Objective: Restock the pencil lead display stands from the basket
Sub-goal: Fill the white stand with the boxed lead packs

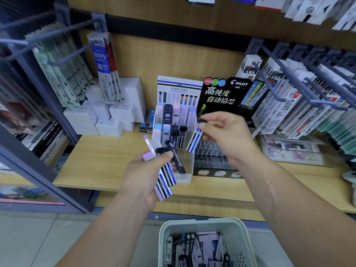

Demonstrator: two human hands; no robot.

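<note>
The left hand (142, 176), at centre frame, has its grip curled round a fanned bundle of lead cases (167, 171), pink, black and white-and-blue. Their upper ends overlap the front lip of the white display stand (174, 122). The right hand (221, 135), just right of centre, pinches a single lead case (195, 140), white with blue stripes and tilted. It hangs above the gap between that stand and the clear tiers of the black display stand (219, 93). A dark blur at its fingertips may be the case's cap. Both stands sit side by side in the middle of the wooden shelf (100, 160). The shelf has bare board left of the white stand as far as the white boxes (115, 116), and a bare strip along its front edge. Metal hooks (289, 87) hung with packets jut forward at upper right and upper left, narrowing the room above. The basket (206, 223) sits at bottom centre, below the shelf edge, with more cases inside.
</note>
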